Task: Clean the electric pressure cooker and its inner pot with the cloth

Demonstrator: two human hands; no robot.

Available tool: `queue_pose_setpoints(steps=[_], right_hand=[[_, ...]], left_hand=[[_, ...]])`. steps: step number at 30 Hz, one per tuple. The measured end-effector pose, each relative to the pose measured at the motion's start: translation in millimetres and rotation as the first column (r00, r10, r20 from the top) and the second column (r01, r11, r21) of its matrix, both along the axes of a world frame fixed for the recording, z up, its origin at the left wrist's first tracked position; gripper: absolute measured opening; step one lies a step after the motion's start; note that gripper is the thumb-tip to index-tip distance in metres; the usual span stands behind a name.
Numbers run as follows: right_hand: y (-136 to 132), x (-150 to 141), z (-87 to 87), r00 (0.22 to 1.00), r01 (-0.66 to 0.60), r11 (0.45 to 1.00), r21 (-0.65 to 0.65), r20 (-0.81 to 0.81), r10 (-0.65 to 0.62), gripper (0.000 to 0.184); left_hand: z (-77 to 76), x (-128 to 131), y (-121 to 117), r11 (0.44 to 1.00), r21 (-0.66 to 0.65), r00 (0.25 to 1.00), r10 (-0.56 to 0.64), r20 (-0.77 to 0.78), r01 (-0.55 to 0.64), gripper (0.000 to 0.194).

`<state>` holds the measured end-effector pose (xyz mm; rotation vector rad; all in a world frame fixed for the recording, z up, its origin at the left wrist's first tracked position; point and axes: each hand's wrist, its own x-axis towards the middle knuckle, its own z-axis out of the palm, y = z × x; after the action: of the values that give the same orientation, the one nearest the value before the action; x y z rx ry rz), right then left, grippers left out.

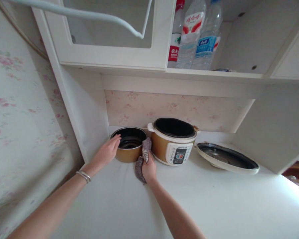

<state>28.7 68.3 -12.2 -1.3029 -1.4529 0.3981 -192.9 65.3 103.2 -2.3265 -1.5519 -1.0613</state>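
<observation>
The right hand [149, 170] clutches a grey-brown cloth [140, 170] while the left hand [112, 147], fingers straight and gripping nothing, lies at the rim of the gold-sided inner pot [127, 155], presumably to steady it, beside the electric cooker [173, 141].

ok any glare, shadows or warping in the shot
Head view: glare washes out the smooth white countertop at far right; head view: a soft shadow darkens the pink-flowered wallpaper at left; head view: lens distortion slants the sides of the white panelled cabinet; head view: the black inside of the round gold-and-white cooker shows little detail.
</observation>
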Motion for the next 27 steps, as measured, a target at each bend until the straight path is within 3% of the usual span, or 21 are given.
queue_pose_setpoints(steps=[3,5,10,14,17,21,27], right_hand=[[1,0,-0.8,1.000,0.007,1.000,0.008,-0.005,-0.007,0.051],[2,0,-1.1,1.000,0.011,1.000,0.011,-0.002,-0.011,0.051],[0,0,1.0,1.000,0.026,1.000,0.015,-0.008,-0.026,0.052],[-2,0,2.9,0.999,0.029,0.999,0.029,-0.026,-0.028,0.051],[-2,0,2.8,1.000,0.019,1.000,0.024,-0.015,-0.019,0.050],[0,0,1.8,1.000,0.019,1.000,0.010,0.004,-0.019,0.050],[-5,-4,2.7,0.994,0.039,0.999,-0.022,0.107,-0.037,0.056]], left_hand=[[-6.5,-29,19,0.995,-0.035,0.993,0.096,-0.067,-0.099,0.053],[-14.0,-31,17,0.989,-0.075,0.985,0.116,-0.128,-0.126,0.051],[-20.2,8,-20,0.988,-0.044,0.977,0.141,-0.160,-0.150,0.043],[-7.5,19,-36,0.996,-0.084,0.992,0.006,-0.124,-0.016,0.045],[2.8,-4,-24,0.994,-0.101,0.993,-0.050,-0.108,0.039,0.047],[0.4,-34,6,0.995,-0.097,0.988,0.015,-0.154,-0.030,0.052],[-18.8,-20,9,0.989,-0.108,0.983,0.084,-0.161,-0.102,0.047]])
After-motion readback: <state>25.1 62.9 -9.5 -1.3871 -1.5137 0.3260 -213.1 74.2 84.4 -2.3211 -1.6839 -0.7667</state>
